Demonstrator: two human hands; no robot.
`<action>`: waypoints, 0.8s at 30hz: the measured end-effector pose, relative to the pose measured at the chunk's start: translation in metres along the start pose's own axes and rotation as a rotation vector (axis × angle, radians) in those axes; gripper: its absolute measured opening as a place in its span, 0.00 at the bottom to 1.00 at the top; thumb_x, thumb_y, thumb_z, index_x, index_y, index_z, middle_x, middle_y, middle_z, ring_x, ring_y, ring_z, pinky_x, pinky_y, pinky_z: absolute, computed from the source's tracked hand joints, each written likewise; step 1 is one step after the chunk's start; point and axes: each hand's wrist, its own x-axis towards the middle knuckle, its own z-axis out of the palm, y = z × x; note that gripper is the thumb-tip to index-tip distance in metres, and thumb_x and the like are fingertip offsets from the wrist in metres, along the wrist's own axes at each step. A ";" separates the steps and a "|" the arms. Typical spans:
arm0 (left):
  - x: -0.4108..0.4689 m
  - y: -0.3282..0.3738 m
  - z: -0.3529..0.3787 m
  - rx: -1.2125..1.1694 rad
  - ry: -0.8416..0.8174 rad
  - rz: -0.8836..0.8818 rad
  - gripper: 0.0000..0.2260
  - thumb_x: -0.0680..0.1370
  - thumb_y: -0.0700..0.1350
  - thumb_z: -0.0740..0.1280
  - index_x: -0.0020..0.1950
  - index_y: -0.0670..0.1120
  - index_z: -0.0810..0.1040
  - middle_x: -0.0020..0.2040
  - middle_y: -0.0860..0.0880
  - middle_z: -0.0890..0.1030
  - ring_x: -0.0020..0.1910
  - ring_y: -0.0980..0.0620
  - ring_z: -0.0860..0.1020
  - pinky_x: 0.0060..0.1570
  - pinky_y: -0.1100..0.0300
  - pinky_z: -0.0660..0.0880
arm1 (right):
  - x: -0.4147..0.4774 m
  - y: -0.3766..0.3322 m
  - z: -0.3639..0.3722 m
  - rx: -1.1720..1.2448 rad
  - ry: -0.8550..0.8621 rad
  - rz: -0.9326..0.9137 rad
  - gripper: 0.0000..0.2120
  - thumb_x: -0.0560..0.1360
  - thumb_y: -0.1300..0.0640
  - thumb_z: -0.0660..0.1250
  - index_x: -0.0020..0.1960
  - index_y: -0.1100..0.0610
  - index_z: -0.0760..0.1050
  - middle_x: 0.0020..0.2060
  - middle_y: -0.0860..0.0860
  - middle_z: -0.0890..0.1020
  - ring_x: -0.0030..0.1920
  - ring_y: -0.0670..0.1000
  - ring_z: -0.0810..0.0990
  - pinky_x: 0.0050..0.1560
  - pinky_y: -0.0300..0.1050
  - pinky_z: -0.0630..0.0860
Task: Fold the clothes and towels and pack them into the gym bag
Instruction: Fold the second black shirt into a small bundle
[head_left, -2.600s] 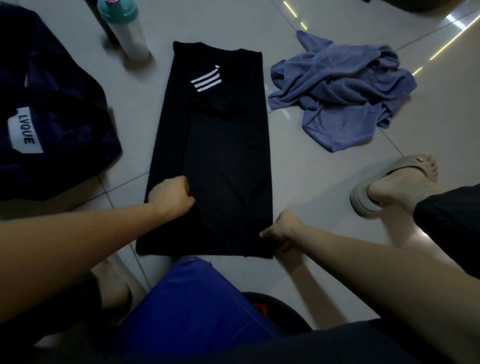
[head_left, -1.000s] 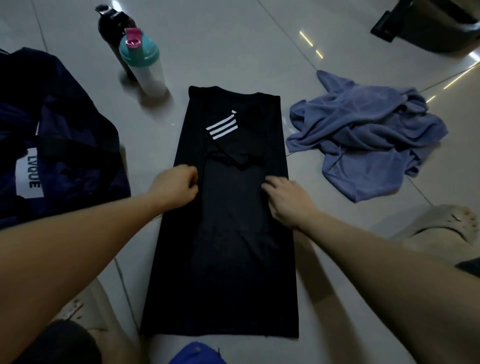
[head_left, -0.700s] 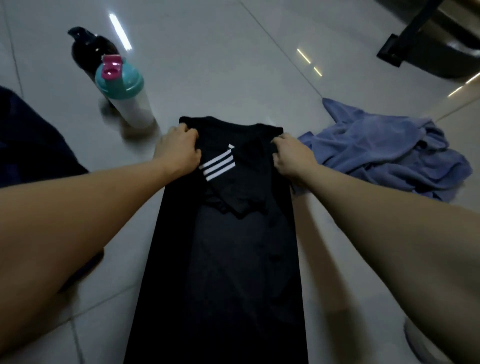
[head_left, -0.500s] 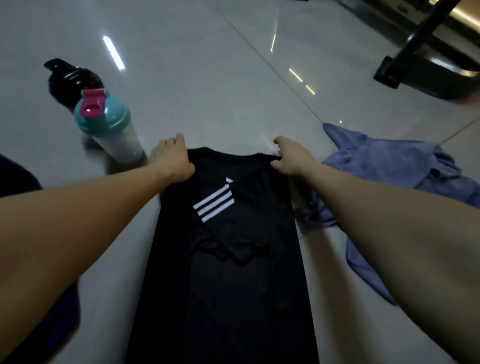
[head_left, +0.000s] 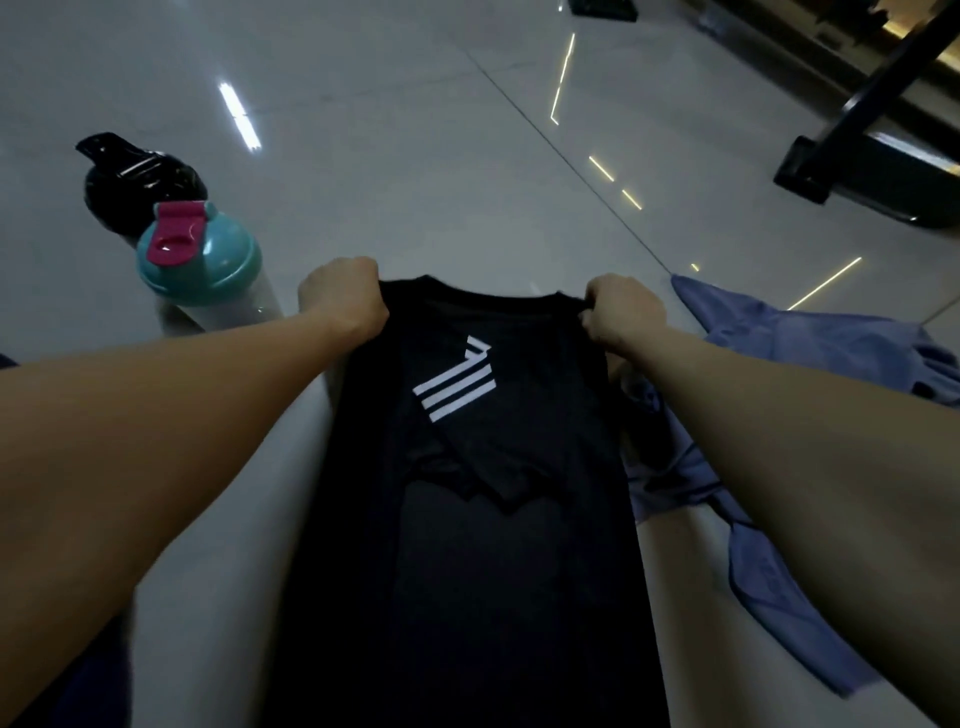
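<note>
Head view, looking down at a pale tiled floor (head_left: 415, 145). A black shirt (head_left: 467, 545), already narrowed into a long strip with its sides turned in, lies lengthwise on the floor and runs from the lower edge of the view up to the two hands. A mark of three white stripes (head_left: 457, 387) sits near its far end, beside a tucked-in sleeve.

The left hand (head_left: 345, 296) has its fingers curled round the far left corner of the shirt at the collar end. The right hand (head_left: 623, 314) pinches the far right corner in the same way, the cloth bunched between thumb and fingers. Both forearms reach out along the shirt's sides.

A blue-grey towel (head_left: 810, 353) lies crumpled on the floor just right of the shirt, partly hidden behind the right forearm (whether it touches the shirt's edge cannot be told). To the left stands a shaker bottle (head_left: 200, 265) with a teal lid and pink cap, and close behind it a black bottle (head_left: 137, 179). A dark furniture base (head_left: 872, 176) stands at the upper right.
</note>
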 end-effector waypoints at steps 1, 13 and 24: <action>-0.003 0.004 -0.001 0.011 0.059 0.014 0.15 0.75 0.39 0.67 0.62 0.44 0.75 0.59 0.39 0.77 0.57 0.36 0.77 0.52 0.46 0.75 | -0.003 -0.001 -0.002 -0.011 0.063 0.006 0.10 0.77 0.61 0.64 0.57 0.61 0.75 0.55 0.60 0.78 0.54 0.62 0.78 0.46 0.46 0.68; -0.145 -0.016 0.064 -0.029 0.007 0.267 0.33 0.84 0.61 0.49 0.83 0.44 0.49 0.84 0.44 0.47 0.82 0.46 0.45 0.80 0.49 0.42 | -0.178 0.006 0.076 -0.054 0.084 -0.290 0.33 0.83 0.41 0.52 0.82 0.56 0.50 0.81 0.55 0.53 0.80 0.58 0.53 0.77 0.58 0.55; -0.207 -0.030 0.062 -0.046 -0.060 0.343 0.36 0.82 0.66 0.42 0.83 0.46 0.43 0.84 0.47 0.42 0.82 0.52 0.38 0.80 0.51 0.40 | -0.238 0.008 0.083 -0.023 0.063 -0.236 0.38 0.80 0.33 0.40 0.83 0.54 0.46 0.82 0.53 0.46 0.81 0.54 0.44 0.79 0.57 0.45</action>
